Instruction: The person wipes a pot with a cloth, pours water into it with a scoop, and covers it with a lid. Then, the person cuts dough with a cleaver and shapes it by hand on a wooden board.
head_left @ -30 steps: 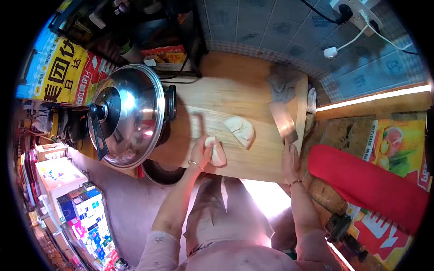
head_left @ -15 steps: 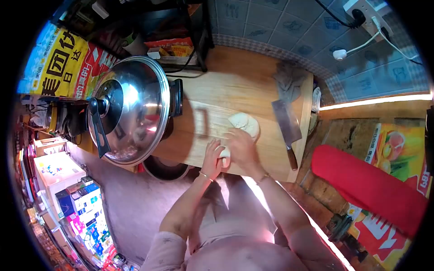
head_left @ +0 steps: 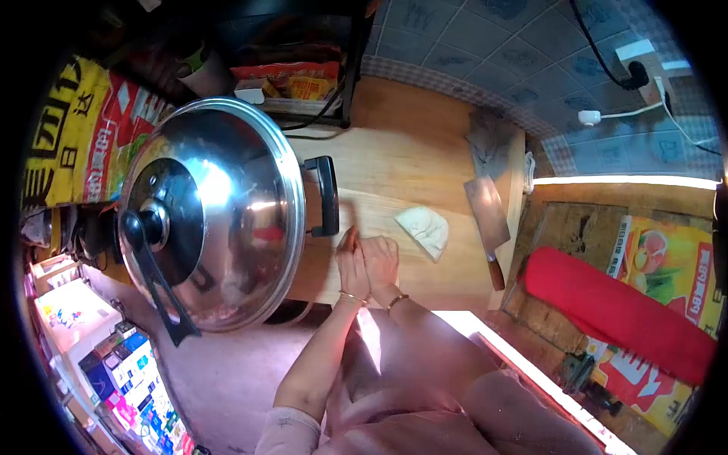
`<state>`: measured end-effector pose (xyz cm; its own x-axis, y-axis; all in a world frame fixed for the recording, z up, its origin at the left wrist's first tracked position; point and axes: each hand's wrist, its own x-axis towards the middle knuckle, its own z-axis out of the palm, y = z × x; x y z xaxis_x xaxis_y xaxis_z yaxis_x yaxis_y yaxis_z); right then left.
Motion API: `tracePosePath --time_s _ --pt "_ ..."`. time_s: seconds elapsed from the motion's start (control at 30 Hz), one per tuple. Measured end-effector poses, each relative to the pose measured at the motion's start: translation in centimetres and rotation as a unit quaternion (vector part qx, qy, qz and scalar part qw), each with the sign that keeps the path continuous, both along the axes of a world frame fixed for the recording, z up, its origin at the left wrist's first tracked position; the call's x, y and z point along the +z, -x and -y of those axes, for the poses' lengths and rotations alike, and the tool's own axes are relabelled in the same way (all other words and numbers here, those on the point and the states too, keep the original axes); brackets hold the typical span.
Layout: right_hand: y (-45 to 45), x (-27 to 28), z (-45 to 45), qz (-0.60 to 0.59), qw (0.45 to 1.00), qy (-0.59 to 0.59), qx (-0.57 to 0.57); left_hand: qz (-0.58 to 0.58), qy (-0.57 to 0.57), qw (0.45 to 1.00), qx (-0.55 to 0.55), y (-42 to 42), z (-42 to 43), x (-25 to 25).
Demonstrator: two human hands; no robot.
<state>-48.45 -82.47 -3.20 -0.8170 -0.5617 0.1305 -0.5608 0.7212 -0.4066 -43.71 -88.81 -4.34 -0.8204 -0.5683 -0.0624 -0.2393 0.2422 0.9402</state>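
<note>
My left hand (head_left: pixel 351 263) and my right hand (head_left: pixel 381 260) are pressed together over the near part of the wooden board (head_left: pixel 402 163), close to the pot's handle. The fingers of both are closed and overlap. Whatever lies between or under them is hidden. To the right of my hands, apart from them, a folded half-round piece of white dough (head_left: pixel 423 230) rests on the board. A cleaver (head_left: pixel 487 216) lies farther right, its wooden handle toward me.
A large lidded steel pot (head_left: pixel 220 220) takes up the left side, its black handle (head_left: pixel 326 196) jutting over the board. A grey cloth (head_left: pixel 489 140) lies beyond the cleaver. Something red and long (head_left: pixel 614 311) is at the right. Power plugs (head_left: pixel 637 74) hang on the tiled wall.
Both hands moved left and away from the half-round dough, which my right hand was touching. The white dough roll seen at my left hand is now out of sight. The view has shifted.
</note>
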Motion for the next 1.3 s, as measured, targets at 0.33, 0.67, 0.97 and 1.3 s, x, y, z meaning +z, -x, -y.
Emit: tracePosePath --time_s 0.33,0.67,0.97,1.3 --pt "3.8 -1.3 1.9 0.047 0.998 -0.007 0.03 0.009 -0.096 0.994 0.051 2.9 1.1 -0.2" --pt "-8.9 1.5 -7.0 -0.003 0.976 -0.189 0.107 -0.02 -0.015 0.999 -0.041 -9.1 -5.9 1.5" --pt "-4.8 0.5 -1.9 0.031 0.999 0.025 -0.005 -0.018 -0.027 0.999 -0.031 -3.3 -0.1 -0.1" --pt "0.5 -0.4 1.1 0.029 0.999 0.004 0.044 0.02 -0.155 0.986 0.064 1.5 2.4 -0.5"
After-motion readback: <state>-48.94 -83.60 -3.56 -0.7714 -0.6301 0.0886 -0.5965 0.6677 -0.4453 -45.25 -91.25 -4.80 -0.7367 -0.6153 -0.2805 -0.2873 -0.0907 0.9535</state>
